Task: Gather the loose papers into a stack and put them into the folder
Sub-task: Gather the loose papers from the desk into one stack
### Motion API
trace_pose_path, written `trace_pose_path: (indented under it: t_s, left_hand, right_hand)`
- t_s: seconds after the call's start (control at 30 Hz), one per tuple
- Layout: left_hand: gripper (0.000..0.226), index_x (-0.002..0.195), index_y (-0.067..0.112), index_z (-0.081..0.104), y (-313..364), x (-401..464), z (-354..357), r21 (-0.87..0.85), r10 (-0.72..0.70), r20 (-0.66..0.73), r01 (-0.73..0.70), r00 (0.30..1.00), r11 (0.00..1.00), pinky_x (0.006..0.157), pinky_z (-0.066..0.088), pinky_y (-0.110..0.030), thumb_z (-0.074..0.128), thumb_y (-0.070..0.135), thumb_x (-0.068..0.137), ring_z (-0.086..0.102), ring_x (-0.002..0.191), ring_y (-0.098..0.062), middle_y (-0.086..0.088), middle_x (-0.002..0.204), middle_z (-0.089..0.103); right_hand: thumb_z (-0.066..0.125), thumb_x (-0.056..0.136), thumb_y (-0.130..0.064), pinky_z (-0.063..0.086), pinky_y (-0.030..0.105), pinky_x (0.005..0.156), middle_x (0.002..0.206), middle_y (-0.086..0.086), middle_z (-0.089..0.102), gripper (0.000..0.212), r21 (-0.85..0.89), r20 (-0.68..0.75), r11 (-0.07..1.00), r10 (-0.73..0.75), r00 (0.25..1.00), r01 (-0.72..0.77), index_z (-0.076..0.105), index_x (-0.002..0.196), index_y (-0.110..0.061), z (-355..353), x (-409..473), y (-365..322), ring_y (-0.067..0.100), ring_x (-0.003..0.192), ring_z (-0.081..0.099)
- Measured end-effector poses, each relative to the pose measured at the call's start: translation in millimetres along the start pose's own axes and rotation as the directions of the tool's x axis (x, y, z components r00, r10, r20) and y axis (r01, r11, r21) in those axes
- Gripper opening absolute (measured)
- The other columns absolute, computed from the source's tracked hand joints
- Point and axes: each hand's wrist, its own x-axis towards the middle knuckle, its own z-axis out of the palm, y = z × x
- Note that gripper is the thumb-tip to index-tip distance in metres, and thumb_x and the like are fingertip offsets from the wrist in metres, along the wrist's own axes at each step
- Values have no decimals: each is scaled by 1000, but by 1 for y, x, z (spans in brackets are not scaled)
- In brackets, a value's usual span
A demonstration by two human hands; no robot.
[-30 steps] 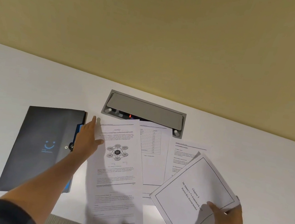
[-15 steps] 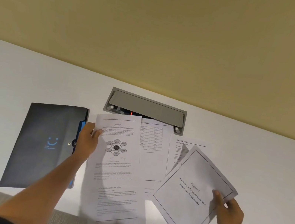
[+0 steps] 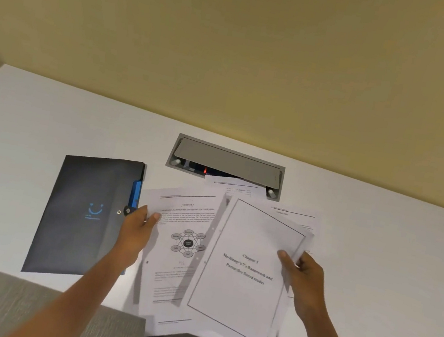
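In the head view, the white framed title sheet (image 3: 244,272) was pinched by the right hand (image 3: 303,282), the white diagram sheet (image 3: 179,237) by the left hand (image 3: 134,234). The closed black plastic folder (image 3: 80,215) lay lengthwise on the white tabletop (image 3: 377,253), just left of the left hand, which was judged nearer.

Body text on diagram page (image 3: 177,252) too small, blurred to read. Title sheet (image 3: 245,269) covers diagram page's right side and most of two sheets behind (image 3: 291,218). Left forearm hides folder (image 3: 80,215) lower right corner. Both arms cut off by bottom edge.
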Motion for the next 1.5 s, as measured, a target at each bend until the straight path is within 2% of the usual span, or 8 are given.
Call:
trace_pose_path:
  t_s: [0.2, 0.33, 0.5, 0.87, 1.1, 1.27, 1.4, 1.5]
  left_hand:
    - [23, 126, 15, 66, -4, -37, 13, 12, -38, 115, 37, 993, 999, 109, 54, -48, 55, 22, 108, 68, 120, -26, -5, 127, 73]
    - [19, 104, 29, 72, -4, -54, 20, 0, -56, 126, 56, 990, 998, 95, 54, -31, 55, 22, 108, 69, 105, -17, 9, 102, 79]
    - [20, 105, 36, 70, -2, -69, 23, -17, -76, 135, 79, 988, 997, 88, 51, -23, 54, 25, 109, 68, 109, -9, 17, 100, 80]
    - [32, 131, 27, 67, 0, -76, 26, -115, -187, 169, 207, 968, 971, 121, 41, -43, 43, 36, 112, 61, 132, -21, 2, 137, 70]
    - [77, 166, 28, 25, 7, -74, 33, -116, -311, 189, 336, 931, 935, 129, 21, -51, 28, 69, 101, 30, 158, -30, -2, 172, 33]
    - [95, 167, 30, 25, 10, -76, 35, -112, -283, 248, 317, 927, 942, 131, 19, -54, 36, 79, 86, 28, 159, -30, -1, 173, 32]
    - [79, 164, 32, 31, 8, -79, 39, -88, -240, 240, 267, 941, 960, 127, 25, -46, 49, 69, 97, 35, 156, -25, 4, 168, 40]
    - [62, 155, 29, 46, 1, -83, 39, -50, -213, 251, 233, 944, 971, 120, 36, -45, 61, 51, 100, 49, 145, -26, 2, 153, 57]
  right_hand:
    - [87, 88, -25, 61, 37, 78, 91, 9, 83, 14, 2, 92, 1000, 7, 996, -7, 83, 98, -15, 54, -16, -6, 21, 81, 75]
    - [85, 90, -26, 56, 41, 83, 92, 21, 77, 17, 3, 55, 1000, -6, 998, 6, 78, 95, -11, 73, -27, -5, 19, 83, 65]
    - [77, 97, -23, 53, 27, 88, 102, -7, 81, 9, 25, 53, 999, -44, 998, 43, 76, 104, -27, 83, -40, -9, 2, 91, 73]
    - [80, 91, -10, 39, 9, 97, 121, -48, 63, 56, -141, 168, 973, -160, 973, 184, 57, 123, -50, 88, -52, -9, -27, 116, 54]
    - [81, 91, -11, 41, 21, 112, 129, -48, 60, 69, -196, 264, 967, -107, 959, 162, 52, 147, -40, 83, -49, -6, -28, 121, 52]
    - [80, 92, -11, 33, -12, 89, 126, -70, 39, 86, -237, 359, 955, -87, 929, 181, 33, 136, -67, 79, -49, -12, -46, 118, 32]
    - [82, 92, -12, 26, 19, 121, 151, -44, 33, 91, -218, 322, 968, -49, 945, 125, 29, 159, -45, 78, -47, -6, -21, 140, 30]
    - [82, 92, -15, 27, 29, 123, 159, -24, 37, 90, -202, 330, 974, -27, 943, 98, 31, 164, -32, 76, -47, -2, -2, 148, 31]
